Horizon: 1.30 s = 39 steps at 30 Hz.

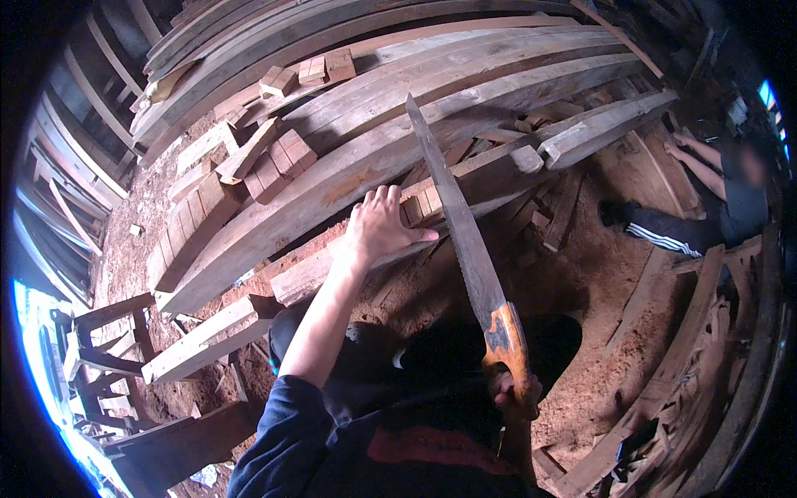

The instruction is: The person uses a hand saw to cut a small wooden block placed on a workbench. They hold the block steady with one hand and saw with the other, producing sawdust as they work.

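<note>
My right hand (516, 392) is closed round the worn orange wooden handle of a handsaw (457, 206). Its long, dull blade points up and away, passing across a wooden beam (309, 274) in front of me. Just left of the blade, my left hand (382, 222) grips the top of that beam, fingers bent over the far side and thumb stretched toward the saw. Between hand and blade, a short pale stretch of wood (425, 203) shows crosswise lines. Whether the teeth touch the wood, I cannot tell. My right forearm is mostly in shadow.
Long timbers (365, 170) lie beyond the beam, with cut blocks (282, 166) stacked on them. A squared beam end (207, 336) juts out at left. Sawdust covers the ground (573, 382). Another person (743, 203) sits at far right, hands by a plank. Scrap boards (672, 390) lie lower right.
</note>
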Tool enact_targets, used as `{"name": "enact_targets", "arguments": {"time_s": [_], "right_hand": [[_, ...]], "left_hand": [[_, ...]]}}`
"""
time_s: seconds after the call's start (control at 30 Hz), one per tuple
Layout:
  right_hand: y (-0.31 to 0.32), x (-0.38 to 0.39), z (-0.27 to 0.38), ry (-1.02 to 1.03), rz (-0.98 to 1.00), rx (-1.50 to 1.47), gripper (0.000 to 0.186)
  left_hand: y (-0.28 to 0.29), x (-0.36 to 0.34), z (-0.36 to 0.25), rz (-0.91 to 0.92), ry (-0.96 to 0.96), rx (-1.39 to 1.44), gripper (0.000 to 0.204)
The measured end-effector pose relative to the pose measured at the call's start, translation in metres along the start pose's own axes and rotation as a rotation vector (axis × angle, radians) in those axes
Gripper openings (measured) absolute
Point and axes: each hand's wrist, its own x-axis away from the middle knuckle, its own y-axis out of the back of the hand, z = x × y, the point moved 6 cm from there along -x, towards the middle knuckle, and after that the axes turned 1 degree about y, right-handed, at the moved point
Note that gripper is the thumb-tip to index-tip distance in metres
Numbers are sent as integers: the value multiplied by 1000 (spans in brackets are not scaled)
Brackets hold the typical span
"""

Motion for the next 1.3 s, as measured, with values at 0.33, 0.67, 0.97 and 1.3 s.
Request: {"name": "enact_targets", "arguments": {"time_s": [0.33,0.67,0.97,1.3], "right_hand": [[-21,15,1,278,4,328,40],[-25,-10,11,182,-103,-55,27],[-24,-2,3,199,-95,112,28],[-10,10,-21,322,-140,163,26]], "left_hand": [[10,-6,3,157,-32,60,110],[5,-8,9,137,-63,93,106],[10,-7,7,132,-63,101,97],[9,-8,7,115,-68,120,95]]}}
